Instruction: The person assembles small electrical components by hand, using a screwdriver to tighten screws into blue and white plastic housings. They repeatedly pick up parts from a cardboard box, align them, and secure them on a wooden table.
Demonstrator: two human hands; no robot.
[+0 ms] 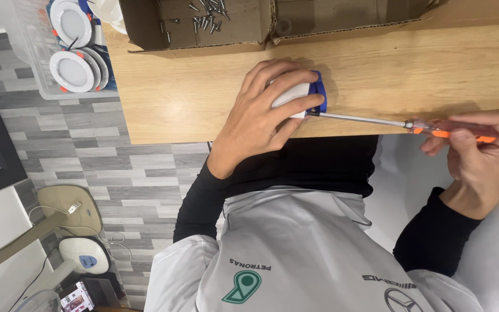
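Up and left of the left hand (261,118), a clear plastic bin (33,69) holds round white lights; a brown cardboard box of small metal screws (203,23) sits just above it; the left hand presses on a white round light with a blue clip (301,95) at the near edge of the wooden table (411,69); a long silver screwdriver with an orange handle (376,120) touches the clip; the right hand (480,153) grips the handle.

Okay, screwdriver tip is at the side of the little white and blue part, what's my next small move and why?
Probably turn the screwdriver gently with the right hand while pressing inward: its tip already meets the blue edge of the part, and the left hand pins that part to the table.
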